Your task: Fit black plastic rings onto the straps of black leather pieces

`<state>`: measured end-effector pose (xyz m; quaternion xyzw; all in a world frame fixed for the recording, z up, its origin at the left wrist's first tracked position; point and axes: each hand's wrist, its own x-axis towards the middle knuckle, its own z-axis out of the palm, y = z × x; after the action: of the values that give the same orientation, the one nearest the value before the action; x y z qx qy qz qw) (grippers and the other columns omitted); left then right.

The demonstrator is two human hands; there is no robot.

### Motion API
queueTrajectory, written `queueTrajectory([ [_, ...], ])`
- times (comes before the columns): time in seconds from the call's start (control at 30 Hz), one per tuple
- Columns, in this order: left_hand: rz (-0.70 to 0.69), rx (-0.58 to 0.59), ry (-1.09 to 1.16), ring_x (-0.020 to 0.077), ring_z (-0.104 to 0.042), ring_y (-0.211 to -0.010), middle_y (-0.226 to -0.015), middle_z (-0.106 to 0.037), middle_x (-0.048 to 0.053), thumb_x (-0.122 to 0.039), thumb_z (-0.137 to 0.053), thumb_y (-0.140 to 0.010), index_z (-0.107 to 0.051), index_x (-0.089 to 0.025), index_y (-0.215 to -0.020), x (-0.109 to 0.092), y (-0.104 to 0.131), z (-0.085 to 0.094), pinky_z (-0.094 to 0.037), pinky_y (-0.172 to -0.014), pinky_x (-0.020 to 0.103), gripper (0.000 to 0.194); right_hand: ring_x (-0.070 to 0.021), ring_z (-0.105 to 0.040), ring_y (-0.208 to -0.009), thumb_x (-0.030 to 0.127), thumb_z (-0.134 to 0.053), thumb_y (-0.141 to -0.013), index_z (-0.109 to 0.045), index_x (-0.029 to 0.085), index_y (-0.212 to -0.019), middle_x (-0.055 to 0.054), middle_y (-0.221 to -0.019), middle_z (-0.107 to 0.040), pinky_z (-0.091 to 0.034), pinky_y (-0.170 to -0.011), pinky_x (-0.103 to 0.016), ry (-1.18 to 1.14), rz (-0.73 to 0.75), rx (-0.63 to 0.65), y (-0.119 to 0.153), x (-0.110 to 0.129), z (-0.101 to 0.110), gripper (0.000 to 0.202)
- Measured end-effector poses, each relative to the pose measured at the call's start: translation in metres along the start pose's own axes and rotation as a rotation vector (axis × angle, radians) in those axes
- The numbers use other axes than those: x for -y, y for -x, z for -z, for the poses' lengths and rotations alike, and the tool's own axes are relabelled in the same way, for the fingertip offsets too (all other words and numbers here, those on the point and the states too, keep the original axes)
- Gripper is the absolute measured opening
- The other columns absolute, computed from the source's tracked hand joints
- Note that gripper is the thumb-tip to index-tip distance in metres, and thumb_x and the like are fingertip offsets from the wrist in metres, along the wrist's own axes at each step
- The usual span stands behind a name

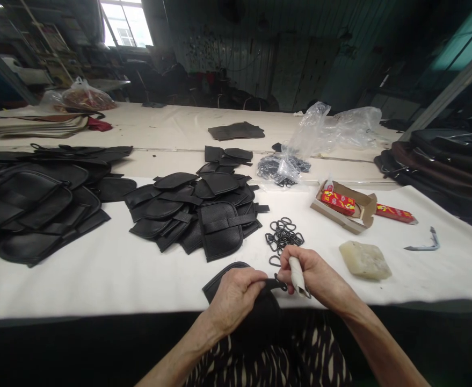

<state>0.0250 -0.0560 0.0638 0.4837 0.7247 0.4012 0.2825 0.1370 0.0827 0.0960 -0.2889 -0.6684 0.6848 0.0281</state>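
At the table's front edge, my left hand (238, 295) is closed on a black leather pouch (268, 309), pinching its narrow strap (273, 283) between thumb and fingers. A black D-ring (283, 286) sits at the strap's end, by my right fingertips. My right hand (314, 271) is closed around a short, white-wrapped cylinder (298, 277) whose lower end sticks out of the fist; what kind of tool it is I cannot make out. Just beyond my hands lies a heap of black D-rings (284, 235). More black leather pouches (222, 228) are piled to its left.
Another pouch pile (42, 209) covers the far left. On the right are a cardboard box (346, 226) with red packets, a yellowish wax-like block (365, 260) and a bent metal tool (427, 244). Plastic bags (332, 129) lie farther back; black bags (441, 166) are stacked at right.
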Motion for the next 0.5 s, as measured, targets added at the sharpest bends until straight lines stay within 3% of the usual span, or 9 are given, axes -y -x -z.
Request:
queueTrajectory([
  [0.5, 0.040, 0.049, 0.036, 0.0129, -0.050, -0.059, -0.061, -0.060, 0.000, -0.021, -0.045, -0.079, -0.070, -0.016, -0.072, 0.002, -0.002, 0.003, -0.035, -0.059, 0.024, 0.027, -0.0078, -0.043, -0.044, 0.024, -0.062, -0.067, -0.046, 0.020, -0.068, 0.008, -0.051, -0.050, -0.032, -0.042, -0.019, 0.004, 0.065, -0.085, 0.002, -0.014, 0.000, 0.017],
])
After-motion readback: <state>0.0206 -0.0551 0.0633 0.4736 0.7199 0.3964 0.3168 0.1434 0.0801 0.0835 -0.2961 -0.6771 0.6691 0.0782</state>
